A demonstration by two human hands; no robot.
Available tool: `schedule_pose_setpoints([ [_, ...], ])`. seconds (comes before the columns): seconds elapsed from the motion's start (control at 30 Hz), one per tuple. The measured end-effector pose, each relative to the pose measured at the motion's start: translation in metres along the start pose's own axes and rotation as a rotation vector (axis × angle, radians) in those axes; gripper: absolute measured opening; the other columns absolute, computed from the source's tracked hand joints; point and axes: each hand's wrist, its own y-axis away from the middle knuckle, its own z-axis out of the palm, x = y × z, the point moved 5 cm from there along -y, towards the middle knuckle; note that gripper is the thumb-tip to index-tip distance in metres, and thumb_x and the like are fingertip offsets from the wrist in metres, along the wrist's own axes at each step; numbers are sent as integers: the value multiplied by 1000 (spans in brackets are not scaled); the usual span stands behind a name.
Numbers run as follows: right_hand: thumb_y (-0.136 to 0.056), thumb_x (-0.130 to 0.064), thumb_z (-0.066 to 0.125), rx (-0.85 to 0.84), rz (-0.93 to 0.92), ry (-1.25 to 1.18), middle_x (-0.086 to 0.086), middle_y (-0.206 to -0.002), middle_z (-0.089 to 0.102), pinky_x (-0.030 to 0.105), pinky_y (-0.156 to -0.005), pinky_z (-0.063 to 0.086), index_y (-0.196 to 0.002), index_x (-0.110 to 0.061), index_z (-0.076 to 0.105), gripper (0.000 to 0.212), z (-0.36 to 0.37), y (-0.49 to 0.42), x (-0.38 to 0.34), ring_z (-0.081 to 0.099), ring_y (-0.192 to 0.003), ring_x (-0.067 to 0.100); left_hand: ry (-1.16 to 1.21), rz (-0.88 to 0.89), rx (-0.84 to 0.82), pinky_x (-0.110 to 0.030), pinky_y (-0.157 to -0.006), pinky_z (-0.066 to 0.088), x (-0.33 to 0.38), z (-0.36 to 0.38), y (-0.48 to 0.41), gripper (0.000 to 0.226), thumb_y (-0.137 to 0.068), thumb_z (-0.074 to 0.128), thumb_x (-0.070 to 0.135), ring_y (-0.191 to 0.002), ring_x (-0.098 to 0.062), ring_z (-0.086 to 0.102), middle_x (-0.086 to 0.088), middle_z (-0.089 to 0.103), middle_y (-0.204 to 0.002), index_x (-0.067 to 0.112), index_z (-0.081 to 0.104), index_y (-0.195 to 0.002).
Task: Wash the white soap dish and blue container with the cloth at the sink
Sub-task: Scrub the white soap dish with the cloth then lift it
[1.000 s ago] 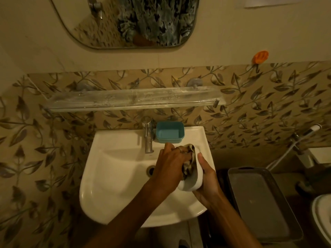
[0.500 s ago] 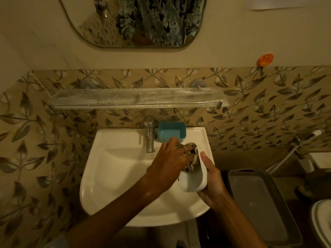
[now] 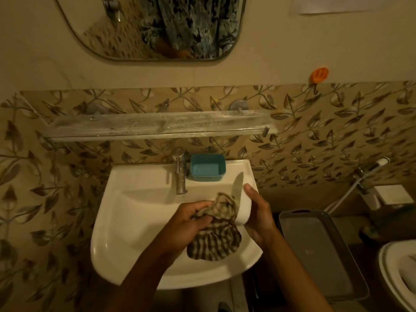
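Over the white sink [image 3: 135,221], my right hand [image 3: 258,217] holds the white soap dish [image 3: 244,206] tilted on its edge, open side turned left. My left hand [image 3: 191,221] grips a checked cloth [image 3: 216,235]; its upper part is pressed into the dish and the rest hangs loose over the basin. The blue container [image 3: 207,167] stands open and upright on the sink's back ledge, just right of the tap [image 3: 180,174], apart from both hands.
A glass shelf [image 3: 157,127] juts out above the sink, with a mirror [image 3: 153,28] higher up. A grey rectangular tray [image 3: 315,248] lies right of the sink, a toilet rim [image 3: 396,271] at far right. A spray hose [image 3: 369,174] and an orange hook [image 3: 319,75] hang on the wall.
The cloth, bunched inside the dish before, has been drawn out and now hangs down over the basin. My left hand has shifted lower and left; the dish is tipped more upright.
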Motion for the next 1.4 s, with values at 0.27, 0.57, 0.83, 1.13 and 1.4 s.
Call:
schedule_pose_setpoints([
  [0.27,-82,-57,58,252,-38,228,19,-126,60,37,-87,56,-129,-12,52,66,9,6,25,64,-98,27,-352,463,477,-7,-98,38,-11,38,31,45,-84,57,12,-121,-1,45,21,47,-123,45,54,-114],
  [0.57,-99,-26,38,39,-71,481,5,-92,73,25,-70,55,-96,-28,64,26,27,19,33,68,-81,17,-418,318,567,-37,-105,43,18,1,-7,39,-90,41,19,-121,-15,51,-2,56,-131,23,56,-126],
  [0.83,-97,-41,40,127,-131,200,14,-95,74,34,-76,58,-105,-10,65,40,24,15,11,72,-86,24,-257,549,633,-9,-105,33,-12,54,48,46,-85,43,9,-133,0,39,4,46,-141,23,53,-128],
  [1.13,-99,-31,41,-75,-445,993,-8,-85,72,22,-70,53,-91,-29,67,27,35,32,-16,68,-79,4,-127,107,160,-38,-95,51,13,-15,-3,21,-92,53,27,-101,-9,65,9,70,-106,36,66,-106],
  [1.4,-98,-48,30,-138,-375,1377,9,-88,71,42,-82,52,-91,-13,66,51,47,31,-33,65,-86,19,-192,288,470,-23,-99,47,-2,-2,18,37,-92,50,7,-110,1,58,10,62,-119,31,55,-120],
])
